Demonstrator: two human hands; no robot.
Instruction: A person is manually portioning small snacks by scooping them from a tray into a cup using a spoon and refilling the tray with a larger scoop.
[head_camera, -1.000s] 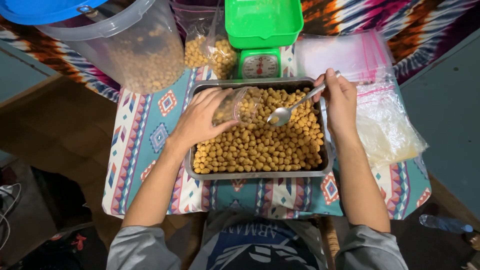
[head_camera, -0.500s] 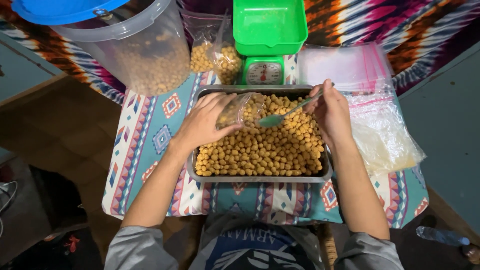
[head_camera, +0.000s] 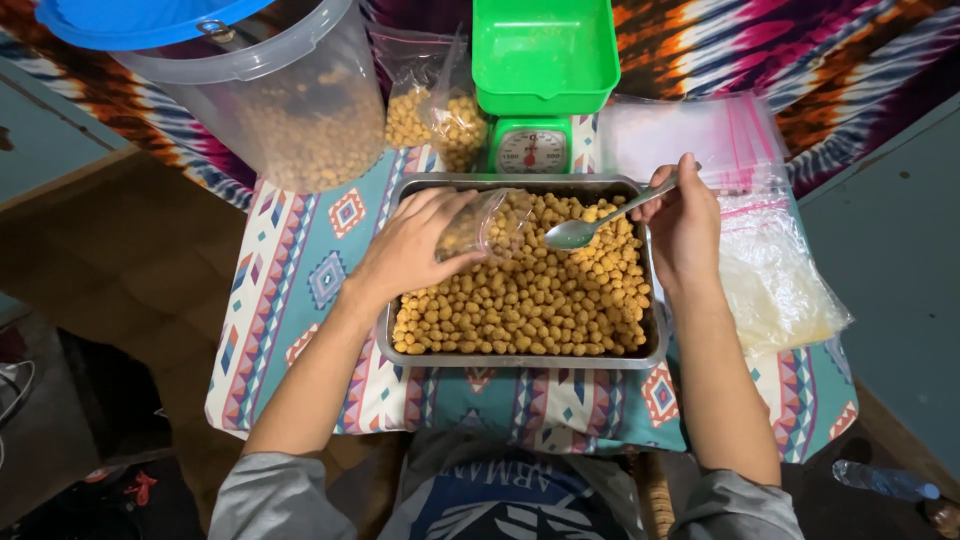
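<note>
Patterned cloth (head_camera: 290, 290) covers the small table. Clear plastic bucket (head_camera: 290, 110) with blue lid stands at far left, part full of tan pellets. Green kitchen scale (head_camera: 540, 80) sits behind the metal tray (head_camera: 520, 358); two filled bags (head_camera: 435, 120) stand between bucket and scale. Stack of empty zip bags (head_camera: 740, 150) lies to the right.

Tray holds a deep layer of tan pellets (head_camera: 530, 300).

Left hand (head_camera: 410, 250) is closed around a small clear bag (head_camera: 490, 222), mouth tilted toward the right, held over the tray's far left part. Right hand (head_camera: 685, 220) grips a metal spoon (head_camera: 590, 228) by its handle.

Change: half a second ago the spoon bowl sat at the bag mouth; it is now drawn back to the right, apart from the bag, and looks empty. Judged: one scoop delivered, bag only partly filled.
</note>
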